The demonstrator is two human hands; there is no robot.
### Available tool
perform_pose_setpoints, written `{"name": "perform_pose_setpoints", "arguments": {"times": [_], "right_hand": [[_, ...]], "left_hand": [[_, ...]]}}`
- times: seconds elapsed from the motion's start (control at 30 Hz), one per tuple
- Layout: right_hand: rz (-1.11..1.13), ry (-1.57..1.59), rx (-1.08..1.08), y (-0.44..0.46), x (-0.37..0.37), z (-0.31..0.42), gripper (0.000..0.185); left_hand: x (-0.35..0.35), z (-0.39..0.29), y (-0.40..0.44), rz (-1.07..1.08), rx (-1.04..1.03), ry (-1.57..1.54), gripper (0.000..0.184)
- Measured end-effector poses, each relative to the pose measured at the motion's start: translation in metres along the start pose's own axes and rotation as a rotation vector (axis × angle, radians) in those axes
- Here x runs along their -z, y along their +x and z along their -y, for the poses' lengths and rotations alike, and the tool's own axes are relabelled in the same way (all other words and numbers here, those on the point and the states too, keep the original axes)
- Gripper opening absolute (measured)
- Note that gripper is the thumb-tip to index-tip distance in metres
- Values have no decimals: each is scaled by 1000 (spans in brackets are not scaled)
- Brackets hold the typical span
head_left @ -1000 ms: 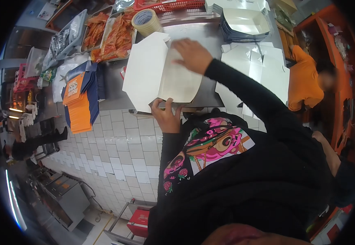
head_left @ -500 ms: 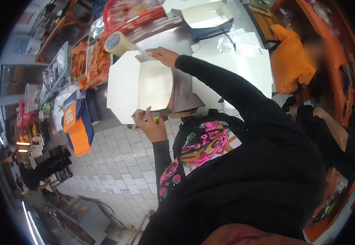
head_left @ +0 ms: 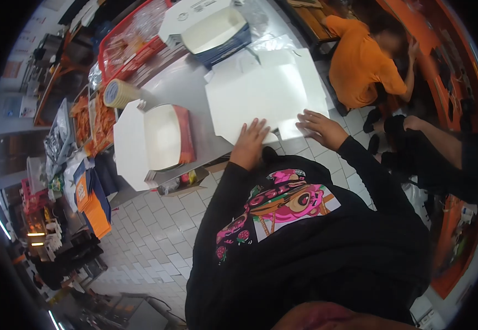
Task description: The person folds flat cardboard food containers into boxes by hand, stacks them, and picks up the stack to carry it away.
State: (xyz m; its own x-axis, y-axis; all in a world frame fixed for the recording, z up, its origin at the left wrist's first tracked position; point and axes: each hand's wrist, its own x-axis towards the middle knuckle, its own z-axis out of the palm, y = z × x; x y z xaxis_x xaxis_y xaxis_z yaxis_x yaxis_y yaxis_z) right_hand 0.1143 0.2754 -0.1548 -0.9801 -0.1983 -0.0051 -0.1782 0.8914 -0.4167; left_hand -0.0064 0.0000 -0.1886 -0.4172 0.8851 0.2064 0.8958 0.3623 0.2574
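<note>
Flat white cardboard box blanks [head_left: 261, 91] lie on the metal table in front of me, their near edge towards my body. My left hand [head_left: 251, 144] rests on the near left part of the top blank with its fingers stretched out. At the near right corner, my right hand [head_left: 322, 130] has its fingers spread over the edge of the cardboard. Neither hand is closed round anything. To the left stands a stack of folded boxes [head_left: 164, 135], white inside with red outer sides and lids laid open to the left.
Another stack of folded boxes [head_left: 217, 37] with dark blue sides is at the back. Beside a roll of tape [head_left: 120, 93] are trays of orange-red food [head_left: 101, 118] and a red crate [head_left: 107, 60]. A person in an orange shirt [head_left: 360, 66] is at the right.
Both hands have left the folded box on the left and moved right onto the flat blanks. The view has turned to the right.
</note>
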Motion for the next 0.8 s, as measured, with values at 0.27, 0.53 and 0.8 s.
{"name": "perform_pose_setpoints", "arguments": {"times": [0.27,0.53,0.8], "right_hand": [[-183,111,-143,32,36,-7,17],[324,635,-229,71,59,-42,18],[-8,751,-263,90,19,-57,27]], "left_hand": [[26,18,31,-120,340,-417,16],[50,24,40,20,582,-751,21],[52,18,36,35,391,-887,25]]}}
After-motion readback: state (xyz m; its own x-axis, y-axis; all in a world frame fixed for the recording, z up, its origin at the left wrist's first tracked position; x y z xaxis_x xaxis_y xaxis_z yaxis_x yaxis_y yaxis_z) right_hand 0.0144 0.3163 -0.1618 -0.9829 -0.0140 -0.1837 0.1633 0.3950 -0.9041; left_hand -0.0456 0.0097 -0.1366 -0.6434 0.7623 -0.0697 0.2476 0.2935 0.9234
